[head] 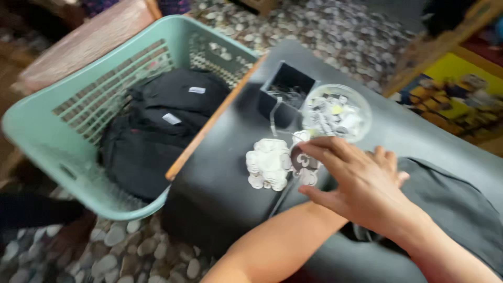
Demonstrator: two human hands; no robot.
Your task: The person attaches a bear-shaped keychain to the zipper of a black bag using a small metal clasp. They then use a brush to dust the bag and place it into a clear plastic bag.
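My right hand reaches left over a black table, fingers spread. Its fingertips hover at a small round piece with a dark centre, beside a heap of white round tags. I cannot tell whether the fingers pinch that piece. My left forearm crosses from the bottom edge toward the right, and its hand is hidden under my right wrist. Just behind the fingers stands a clear bowl full of small pale pieces. A dark grey garment lies on the table under my right arm.
An open black box stands behind the tags, next to the bowl. A teal laundry basket on the left holds folded black clothes. A wooden stick lies along the table's left edge. The floor is pebbled.
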